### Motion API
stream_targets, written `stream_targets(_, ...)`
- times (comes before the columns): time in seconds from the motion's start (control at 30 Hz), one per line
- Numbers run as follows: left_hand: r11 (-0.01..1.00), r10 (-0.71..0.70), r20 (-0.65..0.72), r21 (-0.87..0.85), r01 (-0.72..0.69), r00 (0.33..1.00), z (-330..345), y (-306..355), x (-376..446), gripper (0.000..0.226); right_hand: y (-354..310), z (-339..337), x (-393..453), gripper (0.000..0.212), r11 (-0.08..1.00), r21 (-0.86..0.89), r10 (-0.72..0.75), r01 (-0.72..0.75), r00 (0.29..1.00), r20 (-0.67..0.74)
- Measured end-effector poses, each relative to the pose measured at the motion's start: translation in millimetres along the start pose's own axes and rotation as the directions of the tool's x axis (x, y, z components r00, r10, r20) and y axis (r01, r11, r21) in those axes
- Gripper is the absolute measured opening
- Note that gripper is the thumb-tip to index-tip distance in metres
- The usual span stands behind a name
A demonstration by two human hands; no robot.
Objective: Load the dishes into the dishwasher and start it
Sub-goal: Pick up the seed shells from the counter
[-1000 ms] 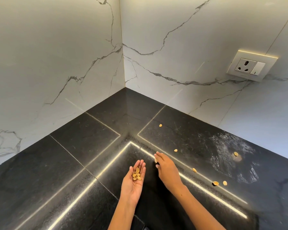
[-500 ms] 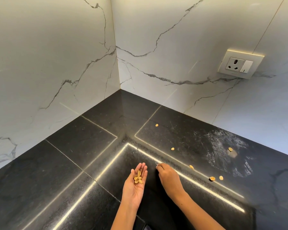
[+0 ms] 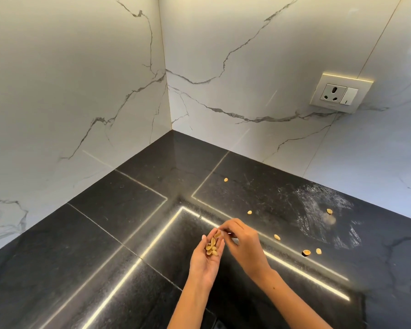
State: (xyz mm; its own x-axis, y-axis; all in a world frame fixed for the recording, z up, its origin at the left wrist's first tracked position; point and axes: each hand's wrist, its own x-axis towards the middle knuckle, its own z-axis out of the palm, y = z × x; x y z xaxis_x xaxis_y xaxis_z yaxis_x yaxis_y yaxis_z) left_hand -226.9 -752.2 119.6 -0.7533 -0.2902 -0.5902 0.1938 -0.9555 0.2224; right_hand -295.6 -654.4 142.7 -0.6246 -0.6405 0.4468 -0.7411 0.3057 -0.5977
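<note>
Now, fingers: those of the right hand (image 3: 244, 243) have lifted off the table (image 3: 105, 233), pinching a shell (image 3: 217, 233) narrowly above the other palm.
Left hand (image 3: 205, 262): flat, fingers straight, carrying gathered shells (image 3: 211, 248).
Lower right: six strays (image 3: 277, 236) remain.
Dishes, dishwasher: out of view; loading seems not yet begun.

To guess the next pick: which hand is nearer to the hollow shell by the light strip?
Right. The right hand is left of the hollow shell, not touching; the left hand lies farther left, carrying gathered shells.
</note>
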Motion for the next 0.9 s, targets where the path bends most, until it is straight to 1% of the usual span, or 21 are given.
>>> stream_targets(0.07, 0.999, -0.022, 0.021, -0.032, 0.023, 1.000, 7, -1, 4, 0.044, -5, -2, 1, 0.015, 1.000, -0.009, 0.002, -0.002, 1.000, -0.028)
stream_targets(0.17, 0.997, -0.042, 0.051, -0.061, 0.045, 0.998, 18, 0, 11, 0.037, -3, -6, 4, 0.019, 0.999, -0.018, 0.030, -0.033, 0.993, -0.115)
stream_targets(0.23, 0.998, -0.045, 0.071, -0.050, 0.049, 0.996, 24, 2, 16, 0.036, 4, -11, 7, 0.022, 0.995, -0.082, 0.045, -0.057, 0.988, -0.148)
stream_targets(0.33, 0.999, -0.039, 0.078, -0.033, 0.042, 0.996, 32, 8, 27, 0.035, 25, -14, 16, 0.026, 0.971, -0.211, 0.082, -0.114, 0.984, -0.156)
stream_targets(0.47, 0.997, -0.005, 0.075, -0.072, 0.010, 0.997, 50, 16, 52, 0.035, 64, -11, 43, 0.026, 0.944, -0.296, 0.112, -0.146, 0.985, -0.128)
stream_targets(0.6, 0.998, 0.028, 0.076, -0.055, -0.024, 0.997, 68, 23, 75, 0.036, 100, 5, 83, 0.034, 0.919, -0.366, 0.135, -0.147, 0.989, -0.057)
stream_targets(0.7, 0.997, 0.054, 0.077, -0.056, -0.050, 0.996, 80, 28, 90, 0.045, 122, 22, 117, 0.040, 0.915, -0.373, 0.175, -0.154, 0.984, 0.022)
stream_targets(0.77, 0.996, 0.070, 0.079, -0.056, -0.066, 0.994, 86, 29, 97, 0.050, 133, 33, 138, 0.048, 0.906, -0.401, 0.202, -0.133, 0.970, 0.134)
stream_targets(0.83, 0.995, 0.084, 0.080, -0.051, -0.080, 0.993, 88, 30, 102, 0.050, 139, 42, 152, 0.057, 0.888, -0.454, 0.207, -0.077, 0.947, 0.245)
stream_targets(0.9, 0.995, 0.098, 0.073, -0.045, -0.095, 0.993, 89, 31, 105, 0.051, 143, 47, 160, 0.061, 0.860, -0.509, 0.226, -0.033, 0.920, 0.321)
